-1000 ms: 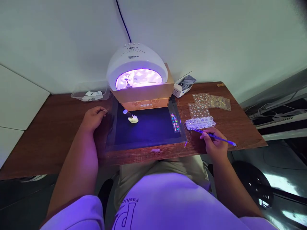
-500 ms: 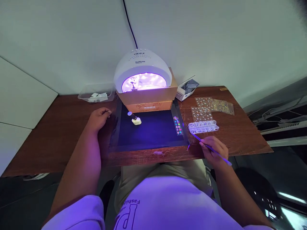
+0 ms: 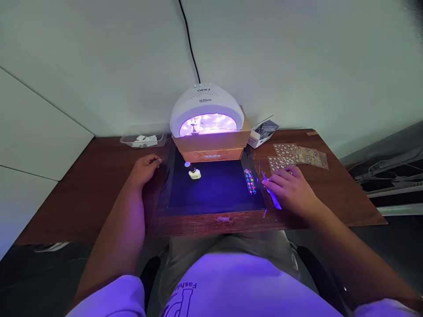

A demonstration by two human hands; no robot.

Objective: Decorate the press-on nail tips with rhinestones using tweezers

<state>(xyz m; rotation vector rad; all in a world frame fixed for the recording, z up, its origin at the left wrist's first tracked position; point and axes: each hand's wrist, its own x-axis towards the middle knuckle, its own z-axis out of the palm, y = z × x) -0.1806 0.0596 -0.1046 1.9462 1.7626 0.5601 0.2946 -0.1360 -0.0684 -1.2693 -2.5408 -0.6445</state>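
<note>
My left hand (image 3: 145, 169) rests on the table left of the black mat (image 3: 211, 193), fingers curled and thumb pressed to the forefinger; a tiny light spot shows at the tips, too small to name. Palm down, my right hand (image 3: 291, 187) bends its fingers over a narrow glowing violet strip (image 3: 275, 198) right of the mat. Its kind is unclear. The clear case of small gems seen earlier is hidden, apparently under this hand. A nail polish bottle (image 3: 194, 174) stands on the mat. Near the mat's right edge lies a strip of colourful star sequins (image 3: 250, 181).
A lit white nail lamp (image 3: 205, 100) sits on a cardboard box (image 3: 213, 155) at the back. An open box of packets (image 3: 264, 130) stands beside it. Sticker sheets (image 3: 310, 156) lie at right, and a clear tub (image 3: 161, 138) at left.
My right hand has moved up and forward over the gem case, which no longer shows. The thin violet stick it held is no longer plainly visible. The view has shifted slightly; my left hand stays put.
</note>
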